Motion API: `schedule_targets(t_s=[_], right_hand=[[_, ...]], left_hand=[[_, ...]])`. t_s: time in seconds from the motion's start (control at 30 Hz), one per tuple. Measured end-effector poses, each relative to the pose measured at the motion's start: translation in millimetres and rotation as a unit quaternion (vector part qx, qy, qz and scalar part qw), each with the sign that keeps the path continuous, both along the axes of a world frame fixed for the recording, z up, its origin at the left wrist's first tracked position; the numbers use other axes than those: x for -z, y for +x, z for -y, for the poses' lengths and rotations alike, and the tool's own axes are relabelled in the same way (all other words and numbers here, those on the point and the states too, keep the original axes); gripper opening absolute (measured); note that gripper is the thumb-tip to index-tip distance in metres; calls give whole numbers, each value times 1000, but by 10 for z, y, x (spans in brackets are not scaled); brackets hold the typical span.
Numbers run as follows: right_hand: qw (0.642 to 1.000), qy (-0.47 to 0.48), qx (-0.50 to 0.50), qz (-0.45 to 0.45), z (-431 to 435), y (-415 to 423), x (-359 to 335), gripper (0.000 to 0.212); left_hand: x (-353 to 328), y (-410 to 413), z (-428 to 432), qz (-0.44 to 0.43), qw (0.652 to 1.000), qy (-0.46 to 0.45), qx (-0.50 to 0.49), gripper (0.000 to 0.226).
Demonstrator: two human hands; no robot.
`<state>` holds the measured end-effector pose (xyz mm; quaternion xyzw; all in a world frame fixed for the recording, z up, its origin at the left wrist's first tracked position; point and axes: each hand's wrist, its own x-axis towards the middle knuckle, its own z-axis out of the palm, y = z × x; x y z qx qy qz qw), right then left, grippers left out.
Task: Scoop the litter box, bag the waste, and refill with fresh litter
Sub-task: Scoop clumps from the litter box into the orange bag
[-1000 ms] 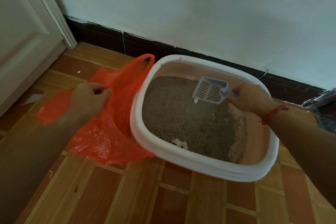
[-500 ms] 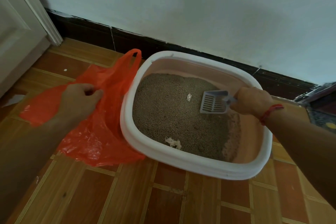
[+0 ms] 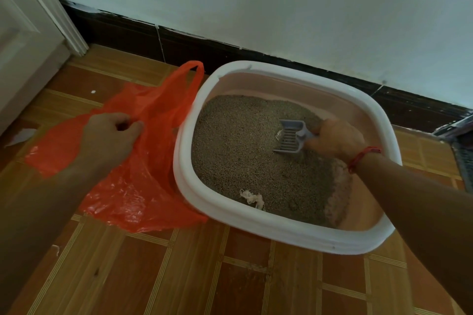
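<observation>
Both hands are busy. My right hand [image 3: 335, 139] is closed round the handle of the grey scoop [image 3: 290, 139], its slotted blade tilted into the litter [image 3: 235, 151] toward the far right. My left hand [image 3: 110, 139] pinches the gathered edge of the orange bag [image 3: 143, 186], which lies on the floor just beside the litter box [image 3: 194, 202]. I'd go in shallow, lift slowly and shake so clean grains sift through. The litter is grey-brown, with a white clump [image 3: 252, 198] near the front.
</observation>
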<state>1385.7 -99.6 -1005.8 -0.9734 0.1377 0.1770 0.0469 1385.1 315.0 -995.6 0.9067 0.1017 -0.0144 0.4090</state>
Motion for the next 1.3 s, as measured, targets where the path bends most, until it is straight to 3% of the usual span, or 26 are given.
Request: schedule_targets(t_s=[0.23, 0.57, 0.7, 0.87, 1.3], right_hand=[[993, 107, 44, 7, -179, 6, 194, 40], [983, 178, 31, 38, -335, -63, 41, 33], [978, 201, 13, 45, -340, -68, -143, 18], [973, 214, 43, 70, -259, -68, -365, 31], [977, 206, 17, 59, -354, -138, -634, 27]], left_hand=[[-11, 10, 24, 5, 1000, -12, -4, 14], [-112, -30, 46, -5, 1000, -28, -11, 22], [-182, -59, 12, -1, 1000, -17, -15, 23], [-270, -95, -29, 3, 1000, -28, -13, 22], [-407, -147, -49, 11, 1000, -19, -7, 22]])
